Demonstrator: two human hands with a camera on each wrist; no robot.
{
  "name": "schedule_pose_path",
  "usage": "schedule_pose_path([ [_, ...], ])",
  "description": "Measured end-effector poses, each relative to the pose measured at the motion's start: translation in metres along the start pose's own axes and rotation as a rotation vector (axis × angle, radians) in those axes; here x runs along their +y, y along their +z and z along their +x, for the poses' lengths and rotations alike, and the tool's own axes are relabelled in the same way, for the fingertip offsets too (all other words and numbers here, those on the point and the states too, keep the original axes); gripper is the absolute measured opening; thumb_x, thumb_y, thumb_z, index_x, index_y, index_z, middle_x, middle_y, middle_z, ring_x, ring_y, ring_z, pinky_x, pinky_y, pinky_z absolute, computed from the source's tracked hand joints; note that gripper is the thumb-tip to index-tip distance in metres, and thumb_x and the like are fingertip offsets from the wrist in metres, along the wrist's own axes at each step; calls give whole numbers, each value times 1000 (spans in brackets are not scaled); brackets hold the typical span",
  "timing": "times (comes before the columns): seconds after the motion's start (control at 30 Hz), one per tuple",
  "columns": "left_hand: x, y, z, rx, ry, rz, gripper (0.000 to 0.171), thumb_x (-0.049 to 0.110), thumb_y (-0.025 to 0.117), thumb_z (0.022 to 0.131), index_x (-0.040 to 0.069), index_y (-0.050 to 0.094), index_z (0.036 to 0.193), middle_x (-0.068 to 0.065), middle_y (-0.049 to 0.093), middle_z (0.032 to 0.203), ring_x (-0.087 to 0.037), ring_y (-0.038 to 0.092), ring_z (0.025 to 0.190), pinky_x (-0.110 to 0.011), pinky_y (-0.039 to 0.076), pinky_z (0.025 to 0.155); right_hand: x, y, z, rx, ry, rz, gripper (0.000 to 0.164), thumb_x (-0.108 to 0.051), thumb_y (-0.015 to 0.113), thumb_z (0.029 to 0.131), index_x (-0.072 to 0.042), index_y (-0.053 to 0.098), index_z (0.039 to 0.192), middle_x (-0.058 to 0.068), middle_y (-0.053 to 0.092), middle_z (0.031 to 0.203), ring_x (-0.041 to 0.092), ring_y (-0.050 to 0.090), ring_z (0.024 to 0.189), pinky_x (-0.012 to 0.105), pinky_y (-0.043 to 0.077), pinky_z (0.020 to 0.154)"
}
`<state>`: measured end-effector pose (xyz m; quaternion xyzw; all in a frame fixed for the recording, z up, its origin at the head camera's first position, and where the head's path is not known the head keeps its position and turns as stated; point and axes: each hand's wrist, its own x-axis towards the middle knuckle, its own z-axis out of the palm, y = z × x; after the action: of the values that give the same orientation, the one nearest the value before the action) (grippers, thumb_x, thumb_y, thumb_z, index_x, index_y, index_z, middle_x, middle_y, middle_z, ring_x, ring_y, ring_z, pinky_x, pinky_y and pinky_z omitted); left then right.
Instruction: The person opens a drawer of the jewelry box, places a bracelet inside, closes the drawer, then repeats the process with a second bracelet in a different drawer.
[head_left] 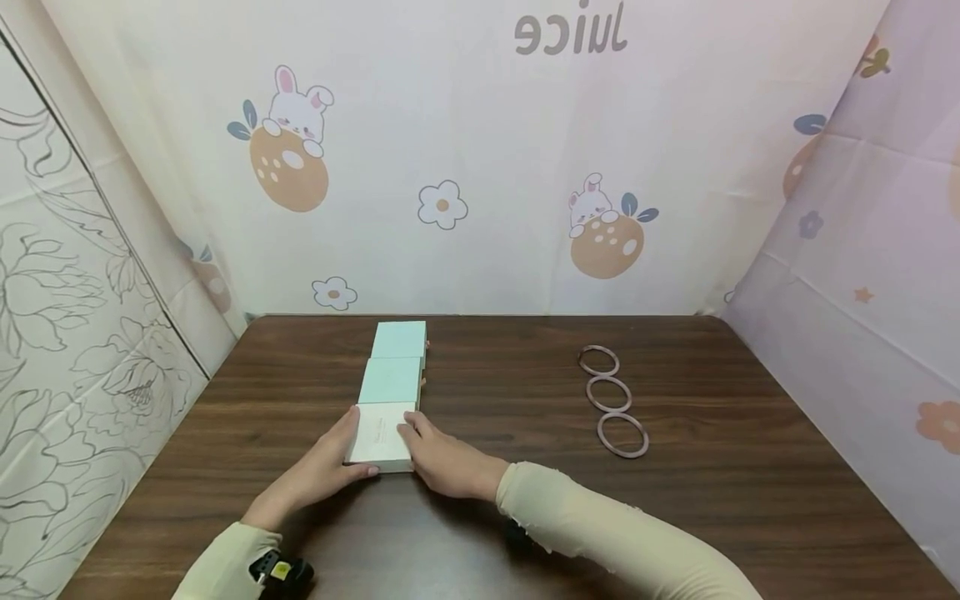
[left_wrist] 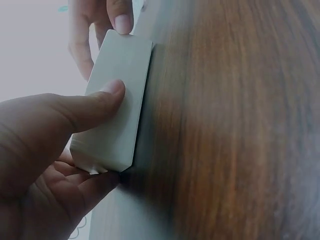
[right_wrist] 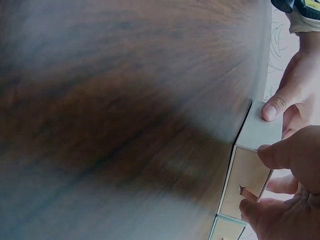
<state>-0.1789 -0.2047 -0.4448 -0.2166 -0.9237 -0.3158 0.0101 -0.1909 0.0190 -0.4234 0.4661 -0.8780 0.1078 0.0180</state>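
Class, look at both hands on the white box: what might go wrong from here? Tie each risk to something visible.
First, the white box appears to butt against the middle mint box, so a forward push by the left hand and right hand might knock that one out of line. Second, the right hand is close to the small tab on the white box's side, so it may snag it.

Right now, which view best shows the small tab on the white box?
Right wrist: the small tab faces that camera, sticking out of the white box. In the head view, the right hand covers it; the left wrist shows another side, tab out of sight.
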Motion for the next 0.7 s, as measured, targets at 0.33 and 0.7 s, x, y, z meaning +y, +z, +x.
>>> schedule_pose_path([
  [0.33, 4, -1, -1, 13, -34, -15, 92, 26, 70, 75, -10, 11, 137, -27, 14, 141, -36, 18, 127, -50, 24, 96, 2, -5, 0, 17, -23, 14, 44, -9, 44, 90, 4, 31, 130, 20, 26, 132, 16, 49, 101, 15, 42, 76],
  [0.7, 18, -5, 0, 53, -23, -2, 92, 26, 70, 75, -9, 12, 137, -25, 14, 142, -35, 17, 128, -50, 25, 97, 3, -15, -9, 41, -8, 73, 48, -10, 47, 89, 1, 29, 132, 20, 16, 140, 6, 53, 79, 9, 40, 62],
])
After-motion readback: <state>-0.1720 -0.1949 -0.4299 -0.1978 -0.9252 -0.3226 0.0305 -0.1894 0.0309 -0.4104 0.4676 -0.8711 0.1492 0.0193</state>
